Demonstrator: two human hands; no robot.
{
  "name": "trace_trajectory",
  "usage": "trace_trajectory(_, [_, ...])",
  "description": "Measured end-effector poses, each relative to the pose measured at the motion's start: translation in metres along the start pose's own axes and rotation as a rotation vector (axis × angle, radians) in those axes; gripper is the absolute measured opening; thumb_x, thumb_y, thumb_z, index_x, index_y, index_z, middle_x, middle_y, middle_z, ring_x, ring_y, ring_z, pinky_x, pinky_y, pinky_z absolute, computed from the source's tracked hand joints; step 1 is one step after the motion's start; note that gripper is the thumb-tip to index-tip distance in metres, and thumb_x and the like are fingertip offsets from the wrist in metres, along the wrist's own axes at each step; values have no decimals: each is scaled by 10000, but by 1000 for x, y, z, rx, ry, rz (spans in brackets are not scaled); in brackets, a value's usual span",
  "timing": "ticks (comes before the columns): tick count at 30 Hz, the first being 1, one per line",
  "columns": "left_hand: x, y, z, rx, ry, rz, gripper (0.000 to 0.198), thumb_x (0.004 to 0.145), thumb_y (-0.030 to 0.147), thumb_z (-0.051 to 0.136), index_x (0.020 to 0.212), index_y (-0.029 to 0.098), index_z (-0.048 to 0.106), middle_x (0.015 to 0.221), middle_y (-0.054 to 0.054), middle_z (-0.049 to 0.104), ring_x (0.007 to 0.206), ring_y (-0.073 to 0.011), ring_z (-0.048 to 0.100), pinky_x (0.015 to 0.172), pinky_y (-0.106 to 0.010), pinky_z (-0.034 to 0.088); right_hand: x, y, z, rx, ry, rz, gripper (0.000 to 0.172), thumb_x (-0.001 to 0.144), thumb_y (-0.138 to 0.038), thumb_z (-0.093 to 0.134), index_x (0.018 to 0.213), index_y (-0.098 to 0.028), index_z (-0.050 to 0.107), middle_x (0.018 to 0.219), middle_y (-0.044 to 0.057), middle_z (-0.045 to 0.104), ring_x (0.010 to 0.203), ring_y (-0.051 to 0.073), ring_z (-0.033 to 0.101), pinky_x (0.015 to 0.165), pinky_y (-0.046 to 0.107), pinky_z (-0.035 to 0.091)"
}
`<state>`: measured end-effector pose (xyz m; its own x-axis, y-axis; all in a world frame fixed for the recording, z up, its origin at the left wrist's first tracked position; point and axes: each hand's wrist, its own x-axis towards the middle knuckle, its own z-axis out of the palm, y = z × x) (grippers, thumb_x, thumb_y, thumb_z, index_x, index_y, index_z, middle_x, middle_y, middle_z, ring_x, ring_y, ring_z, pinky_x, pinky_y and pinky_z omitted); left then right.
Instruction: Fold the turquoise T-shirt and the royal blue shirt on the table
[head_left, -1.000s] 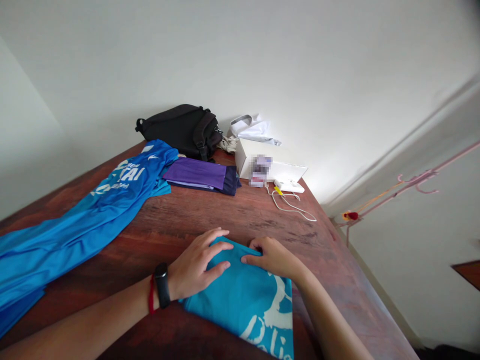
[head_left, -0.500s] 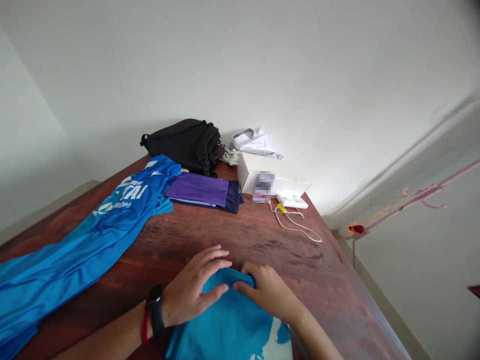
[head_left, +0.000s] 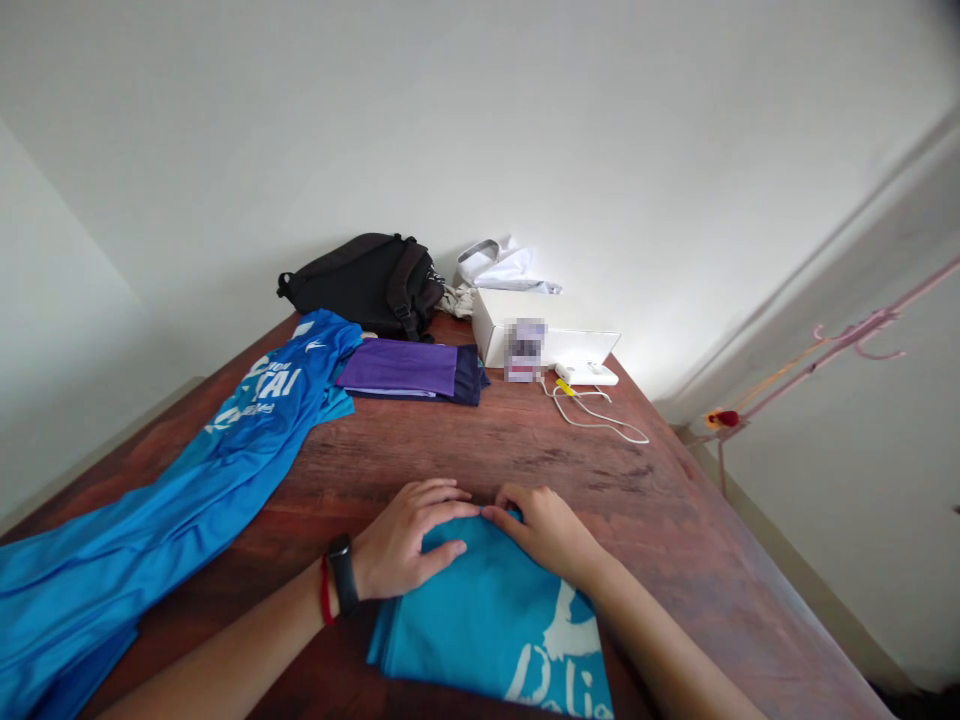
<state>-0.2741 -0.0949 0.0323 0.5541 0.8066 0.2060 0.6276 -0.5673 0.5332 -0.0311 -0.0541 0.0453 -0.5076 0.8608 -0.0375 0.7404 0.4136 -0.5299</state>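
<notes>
A folded teal shirt [head_left: 487, 610] with white lettering lies on the wooden table in front of me. My left hand [head_left: 416, 535] rests at its far left edge, thumb spread apart from the fingers, the fingertips touching the cloth. A dark wristband and a red cord circle the left wrist. At the far edge of the shirt, my right hand [head_left: 544, 530] is closed, with thumb and bent fingers on the cloth. The tips of both hands nearly meet there.
A long blue printed shirt [head_left: 195, 500] stretches along the left side. Folded purple cloth [head_left: 405, 368], a black backpack [head_left: 360, 285], a white box [head_left: 491, 330] and a white device with a cable [head_left: 589, 374] sit toward the wall. A pink rack [head_left: 825, 345] stands right.
The folded shirt now shows more of its lettering and lies flatter. Both hands have moved slightly farther away and closer together along its far edge. The view has shifted slightly.
</notes>
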Motion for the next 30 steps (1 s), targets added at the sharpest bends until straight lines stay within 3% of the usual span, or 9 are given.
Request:
trace_trajectory(23, [1,-1,1,34,-8,25,388,933,361,617,1315,292,633,1369,-38,622,1327,-271,508,1149,-473,384,-4,3,-4,91,-13,-55,295,986,-434,527,955,-215,721,914,31,751,840,196,686,738,275,453])
trace_trajectory(30, [0,0,1,-19,56,-10,528,950,332,603,1449,237,463,1438,-81,564,1317,-254,526,1130,-440,416,-4,11,-16,148,-102,-161,288,904,-429,663,1102,-227,718,1071,42,748,944,223,683,824,305,488])
